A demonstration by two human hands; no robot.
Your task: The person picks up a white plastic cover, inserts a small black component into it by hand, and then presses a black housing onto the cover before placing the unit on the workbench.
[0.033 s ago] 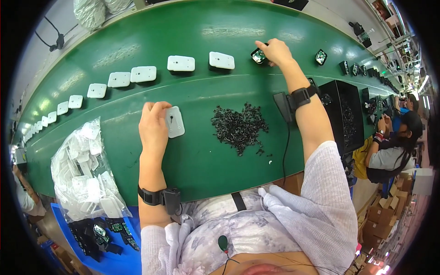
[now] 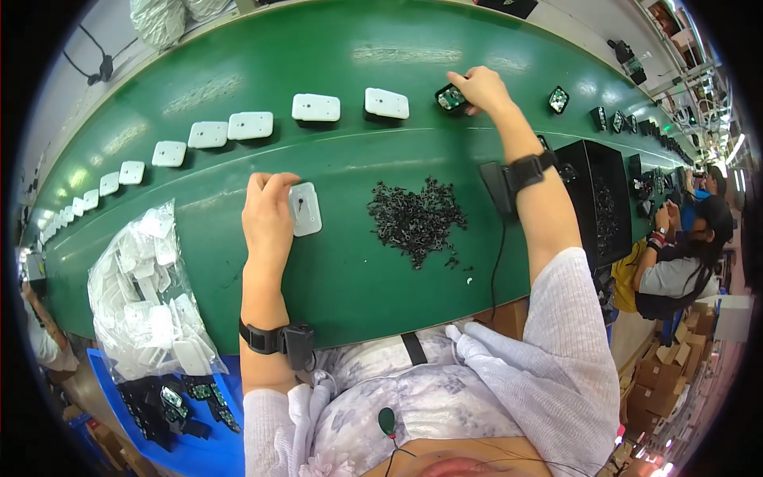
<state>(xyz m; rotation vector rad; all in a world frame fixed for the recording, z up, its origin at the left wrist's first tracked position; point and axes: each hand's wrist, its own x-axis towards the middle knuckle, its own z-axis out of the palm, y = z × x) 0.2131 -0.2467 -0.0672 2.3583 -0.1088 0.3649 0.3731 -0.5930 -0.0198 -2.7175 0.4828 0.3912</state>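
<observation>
My left hand [image 2: 267, 216] has its fingers curled at the left edge of a white plastic cover [image 2: 310, 219], a rounded rectangle with a small black part near its middle. The hand's thumb side is partly hidden. Farther off to the right, my right hand [image 2: 482, 90] grips a small black housing [image 2: 451, 98] with a green circuit board inside it. Between the hands and nearer to me lies a loose pile of small black parts [image 2: 415, 219]. Left of the gripped housing, a row of black housings topped with white covers [image 2: 387, 103] curves away along the green table.
A clear bag of white covers [image 2: 147, 302] lies at the left, above a blue bin [image 2: 203, 449] holding black housings. On the right stands a black box [image 2: 584, 199] of small parts. More open housings [image 2: 559, 100] line the far right. A co-worker [image 2: 687, 258] sits beyond.
</observation>
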